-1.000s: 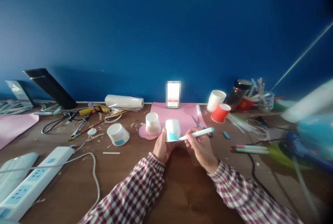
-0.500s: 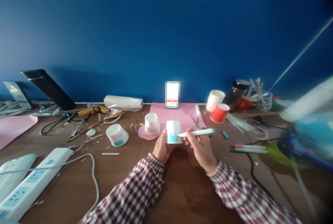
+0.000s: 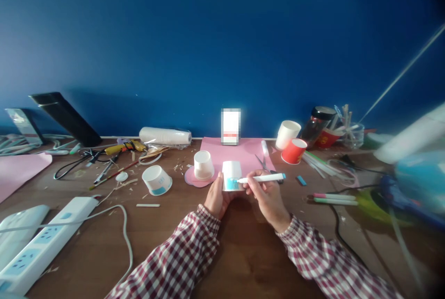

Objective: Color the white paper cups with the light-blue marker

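Upside down in front of me is a white paper cup [image 3: 232,169], gripped at its left side and lower rim by my left hand [image 3: 217,198]. A blue coloured patch shows on the cup's near side. My right hand [image 3: 267,200] pinches a white marker [image 3: 263,179] with a blue end, its tip touching the right part of the patch. Just left of the cup, another white cup [image 3: 203,165] stands on a pink paper piece [image 3: 191,179]. Farther left, a white cup [image 3: 156,181] with blue marks rests on the table.
Scissors [image 3: 263,162] lie on the pink sheet [image 3: 213,148], with a blurred-out upright screen [image 3: 230,126] behind. Red [image 3: 294,151] and white [image 3: 288,135] cups stand at right. A hot glue gun [image 3: 125,147], a stack of cups [image 3: 165,136] and a power strip [image 3: 45,241] are at left.
The marker has shifted very slightly to the left across the blue patch. My left hand and the cup stay in almost the same place.
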{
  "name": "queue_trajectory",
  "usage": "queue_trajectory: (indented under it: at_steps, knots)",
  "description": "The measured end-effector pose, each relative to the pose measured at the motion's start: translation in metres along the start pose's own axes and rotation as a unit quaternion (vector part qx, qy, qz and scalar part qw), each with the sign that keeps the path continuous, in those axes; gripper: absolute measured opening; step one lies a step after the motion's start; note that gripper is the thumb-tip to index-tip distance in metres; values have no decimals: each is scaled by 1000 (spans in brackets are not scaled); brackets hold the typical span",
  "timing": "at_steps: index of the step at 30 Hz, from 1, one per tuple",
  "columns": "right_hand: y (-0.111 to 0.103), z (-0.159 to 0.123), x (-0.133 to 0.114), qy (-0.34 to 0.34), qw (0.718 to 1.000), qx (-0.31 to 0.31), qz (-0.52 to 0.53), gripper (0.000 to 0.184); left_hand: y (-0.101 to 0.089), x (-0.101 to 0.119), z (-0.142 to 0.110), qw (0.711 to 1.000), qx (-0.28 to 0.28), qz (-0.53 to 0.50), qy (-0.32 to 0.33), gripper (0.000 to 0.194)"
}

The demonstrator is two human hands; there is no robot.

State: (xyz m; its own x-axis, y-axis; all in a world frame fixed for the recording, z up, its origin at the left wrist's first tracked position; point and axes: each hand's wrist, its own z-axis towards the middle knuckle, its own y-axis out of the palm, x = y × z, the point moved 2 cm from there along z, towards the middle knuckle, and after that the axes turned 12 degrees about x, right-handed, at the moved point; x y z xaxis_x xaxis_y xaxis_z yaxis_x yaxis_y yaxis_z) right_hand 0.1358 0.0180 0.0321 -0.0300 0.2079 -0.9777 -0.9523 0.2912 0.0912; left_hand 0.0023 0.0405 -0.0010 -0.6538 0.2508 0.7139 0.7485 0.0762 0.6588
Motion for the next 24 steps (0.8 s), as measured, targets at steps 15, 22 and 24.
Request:
queue_trajectory:
  at_steps: [15, 22, 24]
  knots:
    - [-1, 0, 0, -7, 999, -37, 1, 28, 0, -1, -1, 1000, -14, 10, 13, 49]
    - [-3, 1, 1, -17, 999, -50, -8, 26, 0, -1, -1, 1000, -4, 5, 8, 48]
    - [-3, 1, 0, -11, 999, -36, -7, 25, 0, -1, -1, 1000, 1, 9, 12, 49]
